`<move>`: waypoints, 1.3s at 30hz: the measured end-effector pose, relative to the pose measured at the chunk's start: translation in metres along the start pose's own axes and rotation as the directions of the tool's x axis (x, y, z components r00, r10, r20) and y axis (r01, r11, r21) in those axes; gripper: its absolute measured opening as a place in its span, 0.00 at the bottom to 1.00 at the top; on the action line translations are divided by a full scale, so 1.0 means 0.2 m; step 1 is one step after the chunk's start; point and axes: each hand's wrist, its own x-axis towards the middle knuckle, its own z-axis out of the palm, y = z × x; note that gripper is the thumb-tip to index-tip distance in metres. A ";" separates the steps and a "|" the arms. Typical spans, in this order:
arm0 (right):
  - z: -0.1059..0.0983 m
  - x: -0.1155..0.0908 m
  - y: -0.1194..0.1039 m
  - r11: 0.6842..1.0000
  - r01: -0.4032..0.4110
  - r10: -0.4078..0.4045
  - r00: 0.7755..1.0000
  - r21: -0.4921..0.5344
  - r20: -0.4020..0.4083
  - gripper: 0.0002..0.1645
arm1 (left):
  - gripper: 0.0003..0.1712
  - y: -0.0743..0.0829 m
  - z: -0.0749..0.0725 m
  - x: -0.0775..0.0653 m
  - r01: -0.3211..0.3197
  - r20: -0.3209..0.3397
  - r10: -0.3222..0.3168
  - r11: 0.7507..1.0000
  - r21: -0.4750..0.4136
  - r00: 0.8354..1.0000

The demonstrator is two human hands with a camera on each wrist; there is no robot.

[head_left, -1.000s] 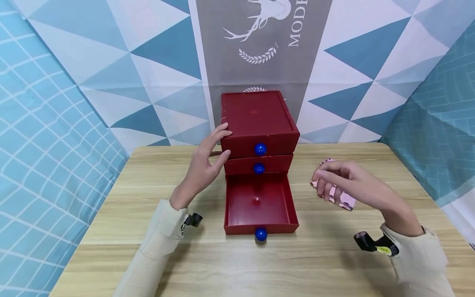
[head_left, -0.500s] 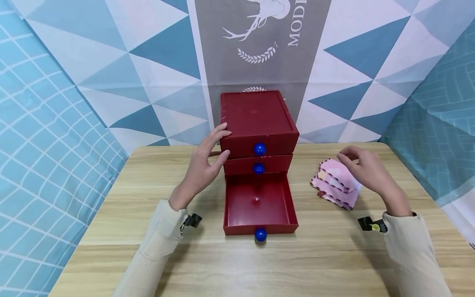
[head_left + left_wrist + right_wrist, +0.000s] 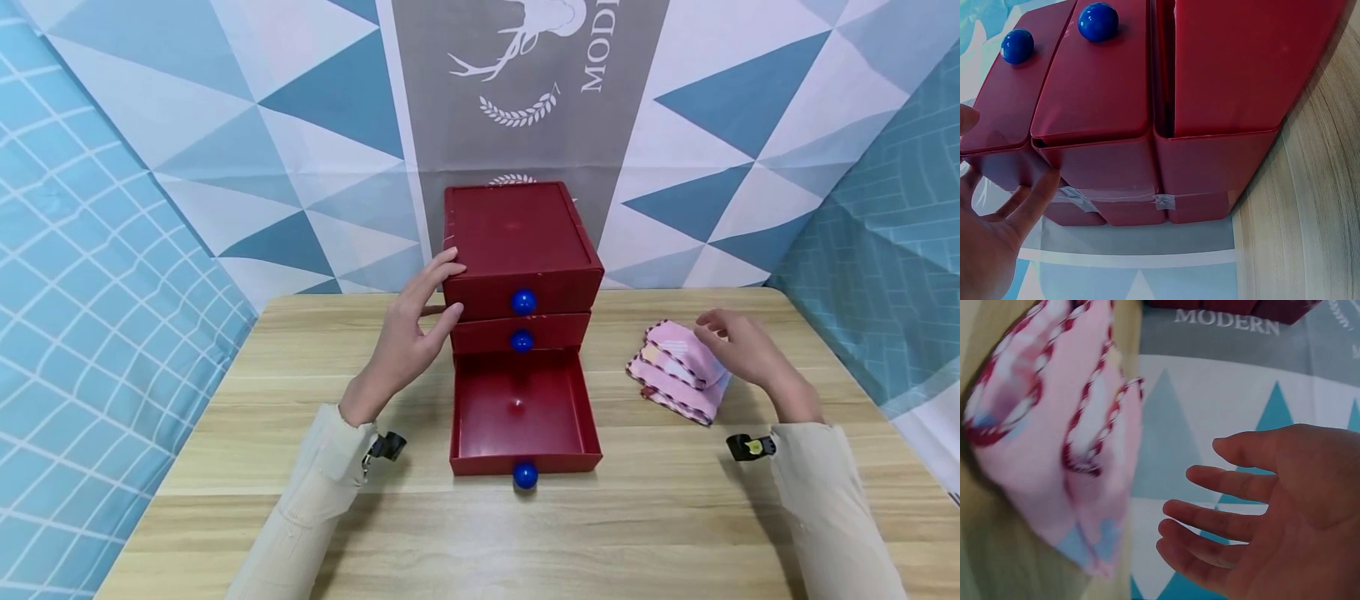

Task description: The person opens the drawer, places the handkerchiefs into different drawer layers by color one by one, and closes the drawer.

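Note:
A red cabinet of three stacked drawers [image 3: 517, 229] with blue knobs stands in the middle of the table. Its bottom drawer [image 3: 487, 421] is pulled out, with nothing inside. My left hand [image 3: 405, 342] rests against the cabinet's left side, fingers extended near the top edge; in the left wrist view, fingertips [image 3: 1044, 187] lie along the side wall. A folded pink cloth [image 3: 678, 375] with a dark red and white braided edge lies right of the cabinet. Beside its right end, my right hand [image 3: 750, 354] hovers with relaxed fingers, apart from the cloth in the right wrist view.
The pale wooden table [image 3: 600, 542] backs onto a patterned wall hanging [image 3: 315, 150]. Blue cloth panels stand at the left and right sides. Both wrists carry small black cameras. The drawer's blue knob [image 3: 525, 476] sticks out toward the front.
My right hand has moved off from above the pink cloth to its right side, uncovering it. My left hand stays against the cabinet, and the drawers have not moved.

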 end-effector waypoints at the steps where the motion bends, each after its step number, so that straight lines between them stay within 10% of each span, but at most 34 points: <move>1: 0.01 0.00 0.02 1.000 -0.004 0.004 1.000 0.002 0.012 0.27 | 0.27 0.00 0.00 0.00 -0.001 -0.001 0.001 1.000 0.002 1.000; 13: 0.07 0.04 0.14 0.997 -0.019 0.028 0.991 -0.072 0.129 0.22 | 0.27 -0.01 0.00 0.00 0.003 -0.003 -0.003 1.000 -0.004 1.000; 39: 0.04 0.03 0.14 0.996 -0.092 0.092 0.996 -0.021 0.011 0.18 | 0.26 0.01 0.01 0.00 -0.029 -0.018 0.029 1.000 -0.005 0.999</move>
